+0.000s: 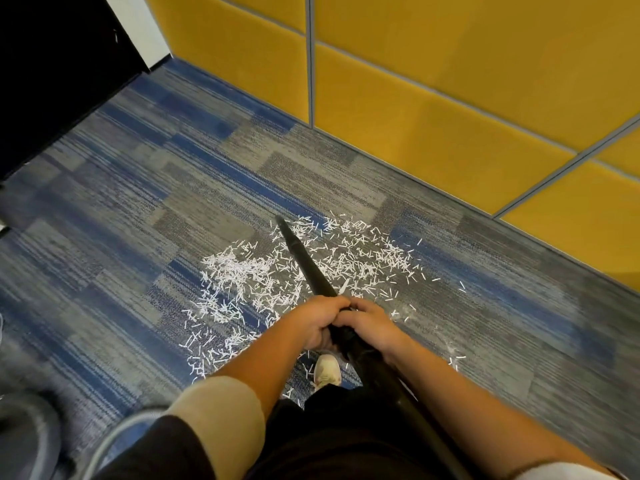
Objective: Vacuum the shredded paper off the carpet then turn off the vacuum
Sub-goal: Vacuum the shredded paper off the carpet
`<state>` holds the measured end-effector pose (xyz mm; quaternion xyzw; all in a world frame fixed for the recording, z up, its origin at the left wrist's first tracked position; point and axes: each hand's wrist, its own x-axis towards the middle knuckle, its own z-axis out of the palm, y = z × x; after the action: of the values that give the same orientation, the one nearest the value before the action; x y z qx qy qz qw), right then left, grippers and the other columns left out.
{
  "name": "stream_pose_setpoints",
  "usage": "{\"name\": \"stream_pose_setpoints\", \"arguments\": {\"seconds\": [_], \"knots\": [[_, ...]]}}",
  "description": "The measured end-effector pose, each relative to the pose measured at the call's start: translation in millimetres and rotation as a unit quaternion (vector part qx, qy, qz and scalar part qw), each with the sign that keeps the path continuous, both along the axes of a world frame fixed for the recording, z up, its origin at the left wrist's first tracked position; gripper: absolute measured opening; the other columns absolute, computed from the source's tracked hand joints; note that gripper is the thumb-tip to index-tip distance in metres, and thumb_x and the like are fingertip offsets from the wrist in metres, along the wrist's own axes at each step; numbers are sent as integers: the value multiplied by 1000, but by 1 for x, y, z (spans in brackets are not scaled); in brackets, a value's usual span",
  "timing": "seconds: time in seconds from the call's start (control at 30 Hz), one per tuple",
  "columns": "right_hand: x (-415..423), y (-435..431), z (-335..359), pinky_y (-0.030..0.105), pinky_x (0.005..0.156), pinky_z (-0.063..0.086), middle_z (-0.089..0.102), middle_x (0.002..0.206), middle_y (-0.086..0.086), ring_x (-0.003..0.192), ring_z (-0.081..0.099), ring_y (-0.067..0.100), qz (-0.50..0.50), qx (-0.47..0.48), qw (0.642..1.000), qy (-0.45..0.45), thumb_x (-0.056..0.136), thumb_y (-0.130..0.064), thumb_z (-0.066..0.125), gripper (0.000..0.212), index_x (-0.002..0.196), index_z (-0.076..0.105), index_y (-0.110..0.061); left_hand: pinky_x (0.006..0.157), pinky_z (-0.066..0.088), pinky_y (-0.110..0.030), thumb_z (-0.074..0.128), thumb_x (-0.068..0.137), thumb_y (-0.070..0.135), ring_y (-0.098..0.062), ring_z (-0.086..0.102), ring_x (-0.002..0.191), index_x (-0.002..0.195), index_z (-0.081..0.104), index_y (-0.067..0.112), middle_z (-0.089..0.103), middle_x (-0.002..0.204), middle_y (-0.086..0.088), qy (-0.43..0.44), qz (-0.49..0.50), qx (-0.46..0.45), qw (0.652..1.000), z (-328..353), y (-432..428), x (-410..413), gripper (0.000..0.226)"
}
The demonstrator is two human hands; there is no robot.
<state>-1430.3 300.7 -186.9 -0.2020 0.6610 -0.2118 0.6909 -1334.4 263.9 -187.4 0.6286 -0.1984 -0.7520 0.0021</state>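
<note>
Yellow panels [450, 81] stand beyond shredded paper [239, 275]; left hand [313, 322] and right hand [370, 327] grip the vacuum wand [304, 261]

A single head-worn camera looks steeply down and forward over the carpet [138, 209]. It faces the yellow wall panels [450, 81] along the carpet's far edge, near enough to show single paper shreds [235, 271].

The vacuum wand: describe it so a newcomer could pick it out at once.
Below the yellow wall panels lies blue-grey carpet strewn with white shredded paper. Across the paper runs the vacuum wand, held by the left hand and right hand. It is the only long, black, tapering tube there.
</note>
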Motion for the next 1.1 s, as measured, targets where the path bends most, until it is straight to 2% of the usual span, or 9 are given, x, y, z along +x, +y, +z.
{"name": "stream_pose_setpoints", "arguments": {"seconds": [0.1,0.27,0.37,0.5,0.63,0.77,0.97,1.1], "knots": [[-5,2,7,23,42,47,61,81,15,56,58,23,-20,8,1000,-9,82,1,59,41,120,53,-12,68,51,-48,43,100,21,-28,61,65,86,51,13,59,77,-14,-2,-15,-6,1000,3,1,-6,18],[-16,9,14,21,42,48,61,82,11,57,59,21,-49,-8,999,-4,83,3,57,59,131,44,-29,77,52,-45,48,98,22,-26,61,67,87,48,11,59,75,-12,1,-13,1,1000,0,4,-21,16],[-19,13,15,21,41,47,63,85,11,58,59,20,-74,-9,997,-14,83,4,56,63,136,45,-29,82,52,-43,48,96,20,-26,61,70,88,49,11,58,77,-12,2,-25,1,1000,-4,6,-27,13],[-16,15,18,18,42,47,61,81,7,58,58,17,-62,-19,998,-7,84,5,55,60,135,46,-25,92,50,-51,47,96,21,-33,64,84,91,48,12,62,90,-16,5,-28,-2,1000,-5,8,-25,11],[-6,13,16,20,46,48,60,81,10,57,57,19,-32,-15,999,-4,83,3,56,58,133,48,-26,70,53,-45,44,98,21,-27,62,67,91,48,12,60,77,-14,3,-23,1,1000,-1,11,-12,12],[7,12,15,22,49,49,60,81,12,59,56,20,5,-13,1000,-19,83,3,56,56,131,48,-25,72,53,-42,43,98,22,-27,62,69,96,50,12,61,77,-13,-4,-6,-9,1000,-7,14,4,12],[13,13,16,20,48,48,61,85,9,62,59,18,36,-12,999,-18,83,2,56,59,134,47,-26,46,50,-30,42,100,21,-22,61,56,89,47,13,59,70,-12,-25,-11,-22,999,-2,19,13,14],[7,17,18,20,43,47,60,79,11,54,57,20,11,-11,1000,-14,83,4,55,54,130,48,-23,50,52,-33,43,100,21,-24,62,58,90,47,12,61,72,-13,-14,-13,-10,1000,-1,18,5,13]]}}
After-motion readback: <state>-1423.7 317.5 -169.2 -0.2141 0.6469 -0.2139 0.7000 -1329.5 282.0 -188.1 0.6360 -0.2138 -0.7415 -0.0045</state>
